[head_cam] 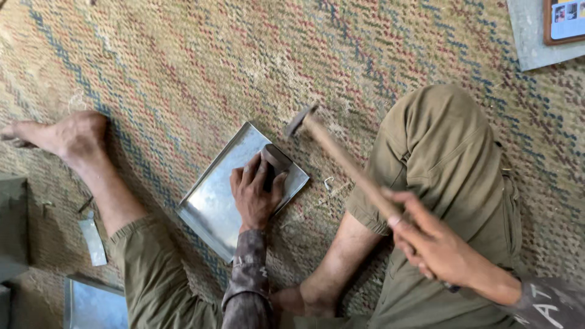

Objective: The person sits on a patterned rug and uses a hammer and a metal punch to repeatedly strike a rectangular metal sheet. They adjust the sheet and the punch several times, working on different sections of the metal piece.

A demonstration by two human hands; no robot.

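So the floor is covered by a woven mat (201,61) in tan with blue and red zigzag lines, and it's being sat on by a person in olive trousers, legs spread, a bare foot (58,135) stretched out to the left side of the view.

A shiny sheet-metal tray (213,198) with turned-up edges is laid flat on the mat between the legs. It's pressed down by the left hand (256,192), fingers curled around a dark, stubby metal block (275,159) that's held against the tray's far corner.

A hammer (341,159) with a long wooden handle is gripped by the right hand (426,237), fingers wrapped tight near the handle's end. The hammer head (300,120) is raised just above and beside the block, not touching it.

A few more bits can be spotted: a small metal strip (92,240) lying on the mat by the left knee, another sheet-metal piece (97,303) at the bottom left edge, and a grey slab (536,42) with a framed picture (565,20) on it, top right.
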